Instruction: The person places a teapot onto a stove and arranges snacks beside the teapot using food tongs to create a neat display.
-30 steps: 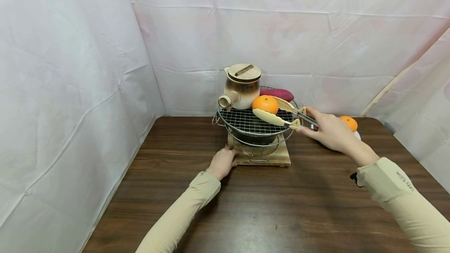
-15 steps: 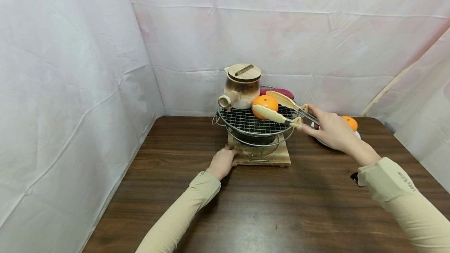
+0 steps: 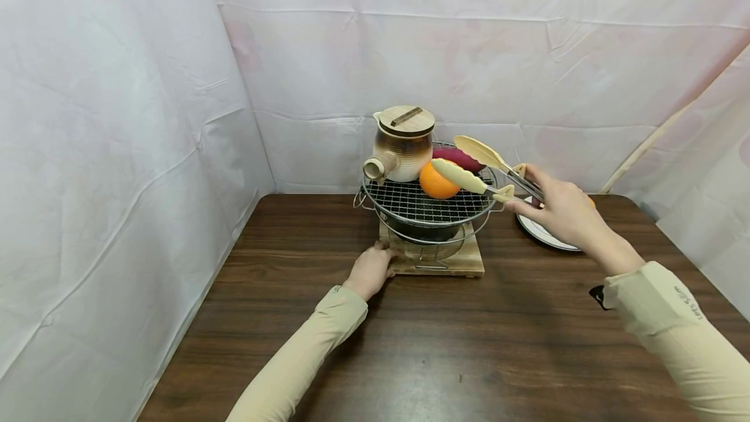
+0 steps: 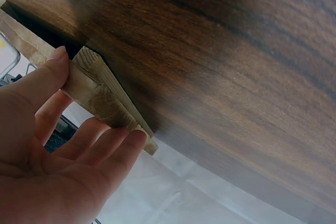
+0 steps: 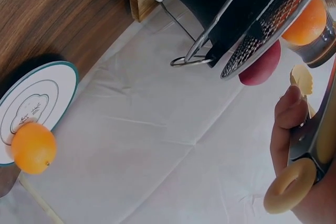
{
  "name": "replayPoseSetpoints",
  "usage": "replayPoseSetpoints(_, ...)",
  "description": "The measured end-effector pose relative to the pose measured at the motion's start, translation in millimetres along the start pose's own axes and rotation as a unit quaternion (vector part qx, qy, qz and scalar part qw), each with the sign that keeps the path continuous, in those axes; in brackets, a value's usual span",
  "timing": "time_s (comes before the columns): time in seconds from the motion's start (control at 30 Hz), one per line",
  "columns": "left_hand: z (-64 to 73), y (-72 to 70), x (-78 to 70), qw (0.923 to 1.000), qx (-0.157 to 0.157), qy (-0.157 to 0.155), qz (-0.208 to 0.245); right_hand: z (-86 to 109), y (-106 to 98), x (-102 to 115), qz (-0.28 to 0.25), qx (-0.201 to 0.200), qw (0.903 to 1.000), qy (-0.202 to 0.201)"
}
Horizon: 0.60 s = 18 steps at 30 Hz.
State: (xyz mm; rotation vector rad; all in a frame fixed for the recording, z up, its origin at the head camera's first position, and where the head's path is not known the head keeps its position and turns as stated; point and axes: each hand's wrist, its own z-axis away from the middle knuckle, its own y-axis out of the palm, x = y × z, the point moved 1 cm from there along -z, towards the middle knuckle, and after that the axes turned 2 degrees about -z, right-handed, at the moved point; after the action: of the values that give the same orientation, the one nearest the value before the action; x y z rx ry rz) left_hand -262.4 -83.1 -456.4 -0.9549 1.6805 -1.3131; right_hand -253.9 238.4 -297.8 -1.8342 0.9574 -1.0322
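My right hand [image 3: 568, 213] grips a pair of tongs [image 3: 524, 184] with cream tips, spread apart. One tip overlaps the orange [image 3: 438, 185] on the wire mesh; the other stands above the purple sweet potato [image 3: 457, 159] behind it. The tongs' yellow end ring [image 5: 290, 186] shows in the right wrist view. My left hand [image 3: 370, 271] holds the near left corner of the wooden board [image 3: 469, 262] under the grill stove, thumb and fingertips on its edges [image 4: 97, 95]. A clay teapot [image 3: 404, 145] with a wooden lid stands at the mesh's back left.
The round wire mesh [image 3: 398, 202] lies over the dark stove [image 3: 424, 232] with metal wire around it. Right of it, a white plate [image 5: 60, 85] with a green rim bears a second orange [image 5: 33, 148], mostly behind my right hand in the head view. White cloth [image 3: 469, 70] hangs behind the table.
The tongs have spread off the orange, then moved up and to the right with my right hand. The orange stays on the mesh, slightly turned. My left hand keeps its place.
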Motion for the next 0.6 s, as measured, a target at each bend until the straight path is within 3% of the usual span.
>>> replayPoseSetpoints(0.27, 0.7, 0.2, 0.0, 1.0, -0.001, 0.0, 0.01, 4.4, -6, -11, 0.001, -0.026, 0.9997, 0.0)
replayPoseSetpoints(0.6, 0.7, 2.3, 0.3, 0.9999, -0.003, 0.0, 0.013, 11.0, -9, -31, -0.004, -0.038, 0.9987, 0.032)
